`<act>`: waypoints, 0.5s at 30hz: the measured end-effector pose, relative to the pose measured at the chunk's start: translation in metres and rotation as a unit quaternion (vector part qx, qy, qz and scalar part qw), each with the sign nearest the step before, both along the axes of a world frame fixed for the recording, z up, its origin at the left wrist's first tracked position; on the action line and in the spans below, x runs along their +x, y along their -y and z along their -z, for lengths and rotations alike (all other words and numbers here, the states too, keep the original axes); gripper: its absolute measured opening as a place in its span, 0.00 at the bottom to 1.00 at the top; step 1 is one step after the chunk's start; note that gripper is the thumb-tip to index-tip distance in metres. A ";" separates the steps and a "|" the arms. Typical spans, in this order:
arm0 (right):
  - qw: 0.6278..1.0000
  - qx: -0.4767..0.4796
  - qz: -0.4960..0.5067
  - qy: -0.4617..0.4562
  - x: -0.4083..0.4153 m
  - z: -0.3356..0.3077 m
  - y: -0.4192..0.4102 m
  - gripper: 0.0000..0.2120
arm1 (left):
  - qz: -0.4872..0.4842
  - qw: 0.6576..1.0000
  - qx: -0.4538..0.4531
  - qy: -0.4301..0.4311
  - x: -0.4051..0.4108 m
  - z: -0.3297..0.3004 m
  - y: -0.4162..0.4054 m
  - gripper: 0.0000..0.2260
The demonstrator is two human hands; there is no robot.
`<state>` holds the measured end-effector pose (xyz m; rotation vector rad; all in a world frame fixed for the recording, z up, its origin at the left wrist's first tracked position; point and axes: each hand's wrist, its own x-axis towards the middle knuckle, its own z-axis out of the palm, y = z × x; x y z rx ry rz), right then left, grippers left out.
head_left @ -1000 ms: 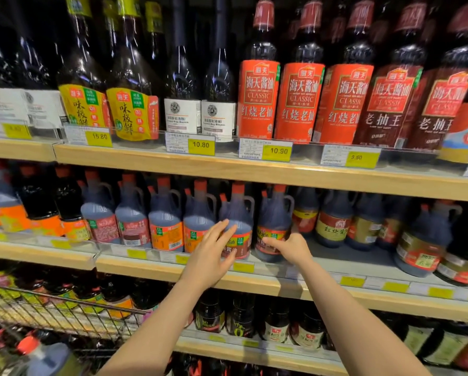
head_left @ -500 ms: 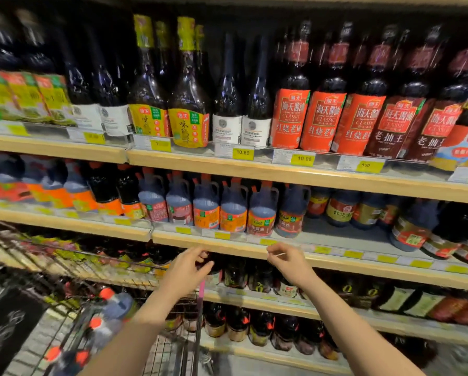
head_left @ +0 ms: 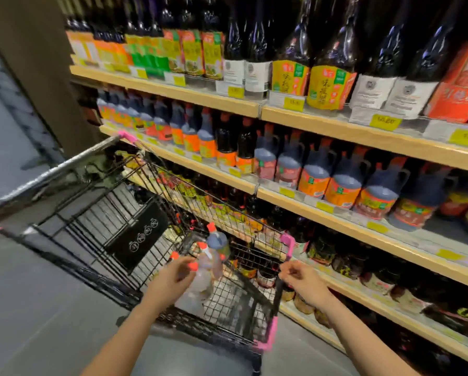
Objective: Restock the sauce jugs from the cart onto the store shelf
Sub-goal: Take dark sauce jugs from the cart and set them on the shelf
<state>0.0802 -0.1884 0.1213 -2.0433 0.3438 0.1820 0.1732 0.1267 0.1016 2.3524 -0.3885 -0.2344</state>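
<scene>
Several sauce jugs with red caps lie in the black wire cart [head_left: 64, 165] at lower left; one dark jug [head_left: 217, 240] stands highest, a paler one [head_left: 204, 275] beside it. My left hand [head_left: 170, 279] reaches into the cart, fingers spread right at a red cap; blur hides whether they touch. My right hand [head_left: 302, 282] hovers just outside the cart's pink near-right corner, fingers curled, nothing in it. Matching jugs [head_left: 342, 184] stand in a row on the middle shelf [head_left: 333, 217].
Tall dark bottles fill the top shelf [head_left: 335, 131], smaller bottles the lower shelf [head_left: 390, 302]. A black sign panel [head_left: 139, 234] hangs inside the cart. Grey floor [head_left: 37, 308] lies to the left, a dark pillar [head_left: 29, 63] behind the cart.
Both hands have come down from the middle shelf's jugs to the cart. My view has swung left and down, bringing the cart and floor in.
</scene>
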 end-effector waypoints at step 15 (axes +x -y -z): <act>0.996 0.016 -0.036 -0.085 0.197 0.064 -0.205 0.11 | 0.021 0.999 0.037 -0.033 0.180 0.044 -0.155 0.14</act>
